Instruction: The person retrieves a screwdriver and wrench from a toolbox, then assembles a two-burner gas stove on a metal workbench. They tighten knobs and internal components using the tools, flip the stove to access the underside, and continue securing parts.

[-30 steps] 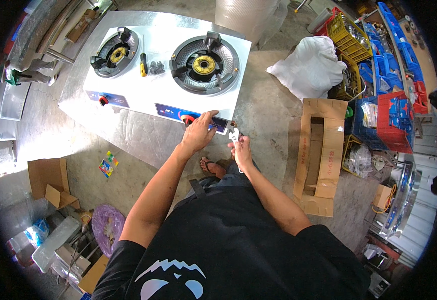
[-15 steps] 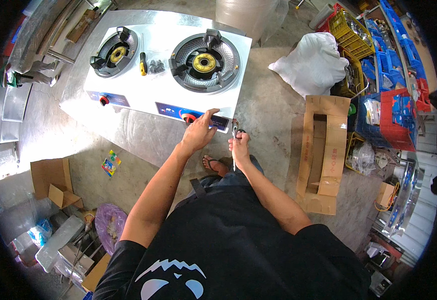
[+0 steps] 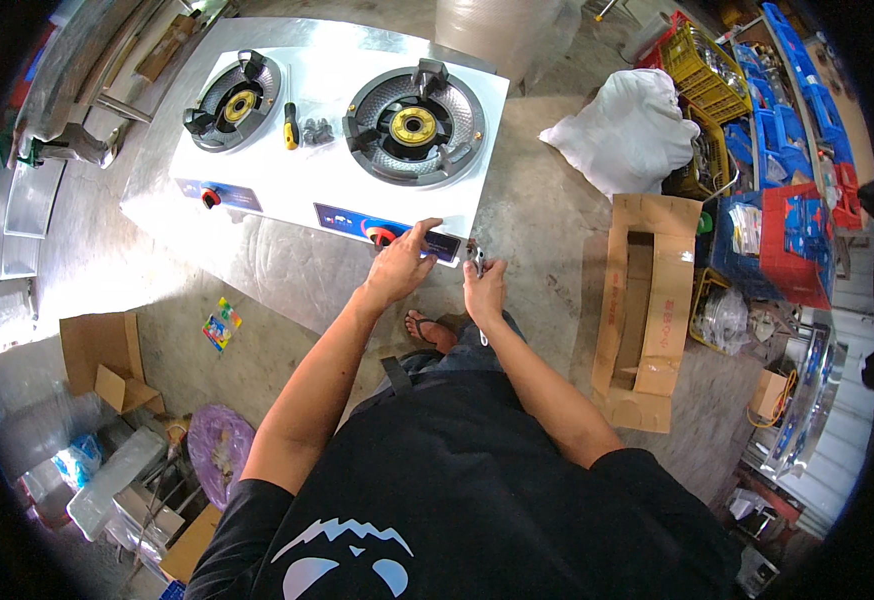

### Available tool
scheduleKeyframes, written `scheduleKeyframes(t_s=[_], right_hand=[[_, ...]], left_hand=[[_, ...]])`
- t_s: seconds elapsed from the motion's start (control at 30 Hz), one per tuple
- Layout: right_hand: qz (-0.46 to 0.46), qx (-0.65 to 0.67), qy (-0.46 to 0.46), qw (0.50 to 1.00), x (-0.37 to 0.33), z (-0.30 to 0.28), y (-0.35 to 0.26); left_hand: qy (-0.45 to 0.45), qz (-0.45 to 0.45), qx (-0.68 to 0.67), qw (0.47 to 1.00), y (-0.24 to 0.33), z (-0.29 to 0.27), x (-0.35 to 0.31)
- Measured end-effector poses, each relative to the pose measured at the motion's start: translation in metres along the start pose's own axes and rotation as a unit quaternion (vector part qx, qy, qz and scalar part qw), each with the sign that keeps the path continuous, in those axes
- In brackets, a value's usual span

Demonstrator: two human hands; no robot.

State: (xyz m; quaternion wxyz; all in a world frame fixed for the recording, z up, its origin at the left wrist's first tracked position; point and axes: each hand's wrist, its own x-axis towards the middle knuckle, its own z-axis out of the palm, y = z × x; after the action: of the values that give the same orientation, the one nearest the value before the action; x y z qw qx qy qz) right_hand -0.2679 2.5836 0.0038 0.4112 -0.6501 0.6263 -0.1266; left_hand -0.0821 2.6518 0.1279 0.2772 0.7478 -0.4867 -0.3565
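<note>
A white two-burner gas stove (image 3: pixel 292 175) lies before me on a metal-topped table (image 3: pixel 257 250). My left hand (image 3: pixel 397 268) rests open on its front panel, fingers spread beside the right-hand red and black knob (image 3: pixel 381 236). Just off the stove's near right corner, my right hand (image 3: pixel 485 292) is closed around a silver wrench (image 3: pixel 477 256). The wrench head is close to the corner; whether it touches a fitting there, I cannot tell. Between the two burners lie a yellow and black screwdriver (image 3: pixel 290 130) and several small black parts (image 3: pixel 318 131).
An opened cardboard piece (image 3: pixel 672 360) stands on the floor to my right. Beyond it are a white sack (image 3: pixel 622 130), a yellow crate (image 3: pixel 702 70) and a red and blue bin (image 3: pixel 772 240). On the left are a cardboard box (image 3: pixel 102 350) and a purple plastic bag (image 3: pixel 219 450).
My right hand has shifted its grip on the wrench, thumb now up near its head, and the handle has turned slightly. The left hand stays in place on the panel.
</note>
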Motion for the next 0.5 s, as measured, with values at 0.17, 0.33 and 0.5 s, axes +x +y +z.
scheduleKeyframes(t_s=[0.17,0.33,0.5], right_hand=[[-0.071,-0.052,0.039,0.995,-0.008,-0.007,-0.014],[-0.047,-0.069,0.008,0.996,-0.013,-0.010,-0.024],[-0.057,-0.060,0.003,0.997,-0.015,-0.006,-0.021]], left_hand=[[0.011,0.012,-0.007,1.000,-0.002,0.002,-0.001],[0.009,0.009,-0.020,1.000,0.000,0.001,-0.001],[0.003,-0.004,-0.018,1.000,0.004,-0.001,-0.002]])
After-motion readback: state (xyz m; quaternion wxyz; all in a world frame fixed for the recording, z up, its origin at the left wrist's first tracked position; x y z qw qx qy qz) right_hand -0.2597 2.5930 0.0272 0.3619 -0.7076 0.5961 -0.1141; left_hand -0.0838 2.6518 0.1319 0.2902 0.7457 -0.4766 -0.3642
